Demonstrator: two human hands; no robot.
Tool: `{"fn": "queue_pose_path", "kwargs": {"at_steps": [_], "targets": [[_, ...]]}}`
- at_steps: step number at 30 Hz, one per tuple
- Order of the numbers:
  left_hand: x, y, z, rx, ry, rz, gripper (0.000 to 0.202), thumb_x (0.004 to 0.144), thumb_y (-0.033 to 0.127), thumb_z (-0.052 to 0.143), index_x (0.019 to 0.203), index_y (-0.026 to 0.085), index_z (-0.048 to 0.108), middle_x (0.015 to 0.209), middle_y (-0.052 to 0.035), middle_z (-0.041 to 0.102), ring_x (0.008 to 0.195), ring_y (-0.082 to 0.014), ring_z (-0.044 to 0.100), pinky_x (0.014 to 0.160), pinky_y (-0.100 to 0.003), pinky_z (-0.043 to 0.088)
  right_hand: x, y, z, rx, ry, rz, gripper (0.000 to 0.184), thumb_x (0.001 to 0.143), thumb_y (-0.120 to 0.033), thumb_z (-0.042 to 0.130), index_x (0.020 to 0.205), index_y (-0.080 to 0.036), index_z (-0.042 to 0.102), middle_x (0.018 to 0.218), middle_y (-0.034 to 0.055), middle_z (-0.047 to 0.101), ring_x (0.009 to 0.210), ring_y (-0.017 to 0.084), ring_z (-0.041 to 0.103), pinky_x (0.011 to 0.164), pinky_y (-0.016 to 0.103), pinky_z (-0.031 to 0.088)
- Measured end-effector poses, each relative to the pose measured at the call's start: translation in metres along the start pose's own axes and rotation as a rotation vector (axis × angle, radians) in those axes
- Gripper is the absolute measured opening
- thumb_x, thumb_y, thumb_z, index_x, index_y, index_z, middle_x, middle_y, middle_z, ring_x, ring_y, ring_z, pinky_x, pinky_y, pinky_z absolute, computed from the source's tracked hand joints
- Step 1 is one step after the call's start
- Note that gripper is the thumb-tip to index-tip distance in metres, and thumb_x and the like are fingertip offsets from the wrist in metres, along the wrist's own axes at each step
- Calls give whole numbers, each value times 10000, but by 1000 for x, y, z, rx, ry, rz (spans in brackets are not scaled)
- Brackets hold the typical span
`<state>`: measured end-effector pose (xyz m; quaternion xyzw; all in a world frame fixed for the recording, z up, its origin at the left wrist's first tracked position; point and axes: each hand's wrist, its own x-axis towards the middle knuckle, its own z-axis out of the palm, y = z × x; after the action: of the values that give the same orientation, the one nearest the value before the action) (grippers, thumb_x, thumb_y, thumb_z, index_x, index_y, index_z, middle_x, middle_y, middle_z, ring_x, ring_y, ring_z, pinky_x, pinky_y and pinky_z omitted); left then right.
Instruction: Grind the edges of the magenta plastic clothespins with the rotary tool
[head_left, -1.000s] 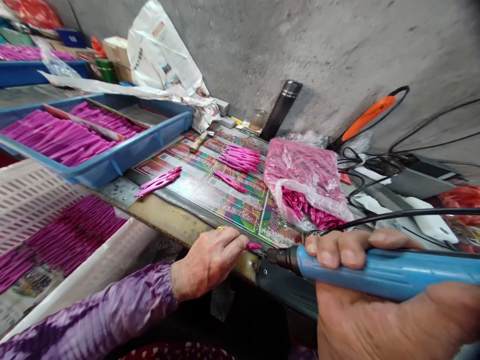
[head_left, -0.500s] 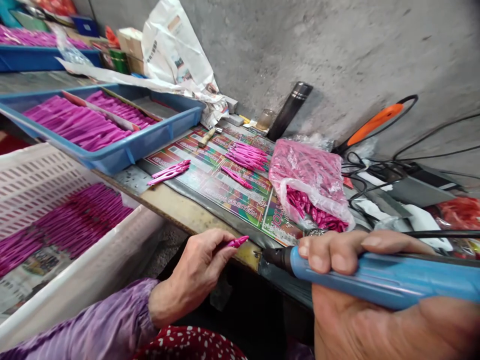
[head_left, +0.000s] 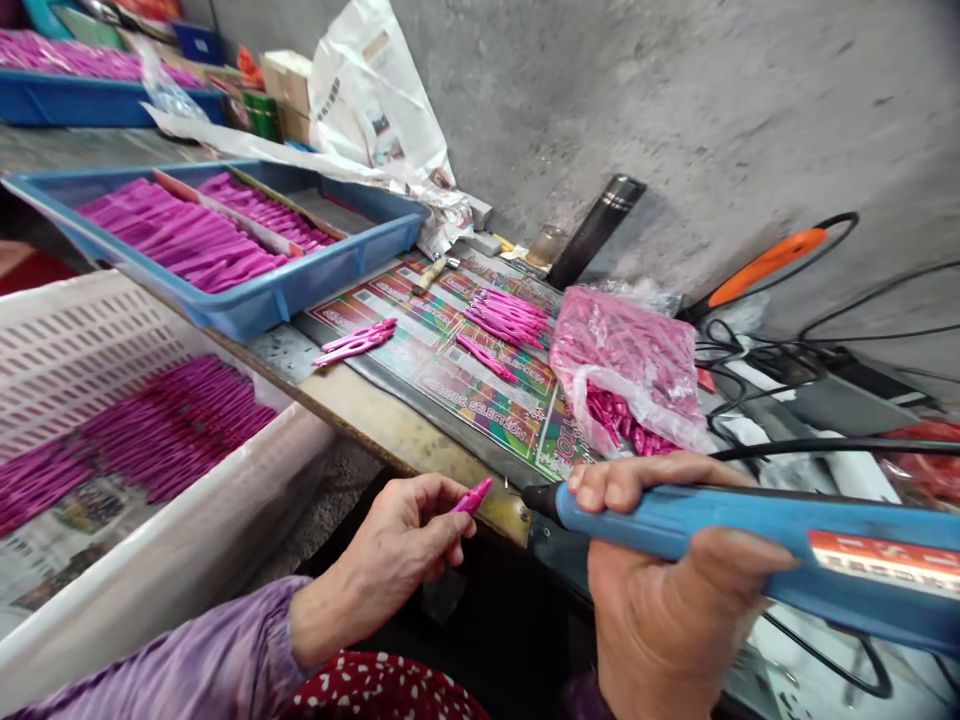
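Note:
My left hand (head_left: 409,550) pinches a slim, shiny pink plastic piece (head_left: 474,496) between thumb and fingers, its pointed end toward the upper right. My right hand (head_left: 660,590) is wrapped round a blue electric screwdriver (head_left: 675,520) with a black nose and a cord. The thin tip of the screwdriver faces the pink piece, with a small gap between them. On the bench beyond lie a bundle of pink pieces (head_left: 508,316), a few more (head_left: 487,357) just in front of it, and a small group (head_left: 354,342) further left.
A blue tray (head_left: 247,310) of pink pieces stands at the bench's left, above a white basket (head_left: 187,510) holding more. An open plastic bag (head_left: 630,345) of pink pieces lies at right. Behind are a small hammer-like tool (head_left: 431,275), a black cylinder (head_left: 598,230) and tangled cables (head_left: 731,350).
The view has shifted slightly. The pink piece has turned in my left fingers and shows more of its length. My right hand and the screwdriver have moved a little left, with the thumb higher on the body.

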<state>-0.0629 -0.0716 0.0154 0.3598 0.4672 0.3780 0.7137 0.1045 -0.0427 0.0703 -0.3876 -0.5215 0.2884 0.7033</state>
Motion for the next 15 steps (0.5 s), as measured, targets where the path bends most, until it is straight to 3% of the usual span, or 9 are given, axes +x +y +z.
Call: {"fn": "queue_pose_path", "kwargs": {"at_steps": [7, 12, 15], "targets": [[1, -3, 0, -58, -18, 32, 425, 768, 528, 814, 872, 148, 656, 615, 21, 644, 454, -76, 519, 413, -179, 335, 0, 3, 1, 24, 50, 48, 656, 743, -857, 713, 780, -218, 568, 604, -57, 544, 533, 138, 536, 609, 339, 527], [3, -5, 0, -81, -21, 36, 421, 757, 511, 836, 887, 151, 662, 626, 25, 655, 431, -71, 517, 396, -176, 340, 3, -6, -4, 4, 45, 74, 684, 734, -906, 667, 771, -232, 559, 586, -59, 524, 545, 138, 523, 622, 353, 544], [3, -4, 3, -91, -19, 31, 430, 740, 519, 848, 857, 150, 660, 613, 24, 645, 430, -74, 523, 390, -177, 338, 4, -14, -5, 42, 71, 106, 667, 699, -882, 724, 738, -238, 558, 583, -64, 518, 534, 128, 503, 592, 327, 533]]}}
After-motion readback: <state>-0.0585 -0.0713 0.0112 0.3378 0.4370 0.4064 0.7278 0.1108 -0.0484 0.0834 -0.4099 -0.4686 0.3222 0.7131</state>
